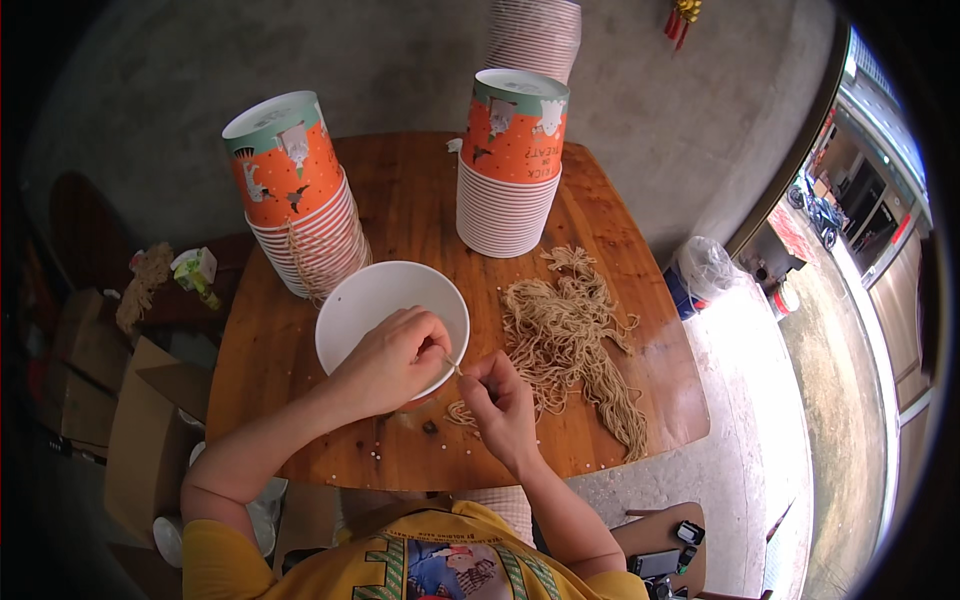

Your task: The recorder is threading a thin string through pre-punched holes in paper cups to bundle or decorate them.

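A white paper bucket [391,285] sits open-side up at the table's near edge. My left hand [400,355] reaches over its near right rim, fingers closed in a pinch. Just to the right, outside the rim, my right hand [500,405] pinches too. A short bit of tan string [457,369] shows between the two hands at the rim. The left fingertips are partly hidden, so its exact hold on the string is hard to see. Beside my right hand lies a loose tangled heap of tan string [565,330].
Two upside-down stacks of orange-and-white paper buckets stand on the wooden table [400,200]: a left stack [285,190] with string hanging down its side, and a right stack [512,160]. Cardboard boxes [150,460] are at left. A chair [655,535] holding small devices is at lower right.
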Tool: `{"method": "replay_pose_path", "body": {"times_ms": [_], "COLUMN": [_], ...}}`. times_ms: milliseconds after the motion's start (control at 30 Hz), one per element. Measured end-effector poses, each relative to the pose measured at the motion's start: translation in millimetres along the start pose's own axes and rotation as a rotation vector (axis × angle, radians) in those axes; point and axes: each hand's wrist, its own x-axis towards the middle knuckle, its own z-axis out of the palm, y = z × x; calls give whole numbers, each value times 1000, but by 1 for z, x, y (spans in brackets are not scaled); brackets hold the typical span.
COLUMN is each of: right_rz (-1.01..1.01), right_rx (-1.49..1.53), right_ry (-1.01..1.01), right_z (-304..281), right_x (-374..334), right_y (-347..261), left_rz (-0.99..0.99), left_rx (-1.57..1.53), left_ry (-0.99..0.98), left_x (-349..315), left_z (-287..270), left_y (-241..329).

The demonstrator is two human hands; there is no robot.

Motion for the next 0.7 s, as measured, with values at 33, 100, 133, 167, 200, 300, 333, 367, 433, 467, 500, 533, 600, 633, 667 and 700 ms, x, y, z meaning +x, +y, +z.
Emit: {"method": "replay_pose_path", "body": {"times_ms": [33,100,133,167,200,300,333,367,433,467,500,533,600,633,667,700], "right_rz": [12,24,27,30,29,21,23,26,68,109,111,123,138,119,102,109], "right_rx": [13,25,37,49,49,59,72,86,154,222,222,249,277,274,270,271], "right_ry": [-3,-5,-14,-22,-21,-35,-50,-64,-90,-117,-120,-98,-79,-69,-61,-61], "right_z": [0,-1,-2,-2,-2,-1,-1,-1,0,1,3,5,7,8,8,8], "right_x": [0,0,0,0,-1,-2,-2,-1,0,0,-1,-3,-6,-10,-14,-18], "right_y": [0,1,2,2,3,4,3,3,2,1,1,0,2,4,6,8], "left_rz": [0,-12,-12,-22,-32,26,25,34,43,47,51,52,-83,-87,-48,-10], "left_rx": [0,-5,-5,6,17,87,87,105,123,132,140,140,14,12,75,138], "left_ry": [0,-5,-5,-8,-11,19,19,26,34,33,32,31,-11,-14,-66,-118], "left_x": [0,0,0,1,1,2,3,3,4,3,3,2,-4,-10,-17,-25], "left_z": [0,0,0,0,0,1,2,2,4,4,4,2,-7,-11,-14,-15], "left_y": [-1,-1,-1,0,0,0,0,0,-1,-2,-3,1,13,18,21,21]}}
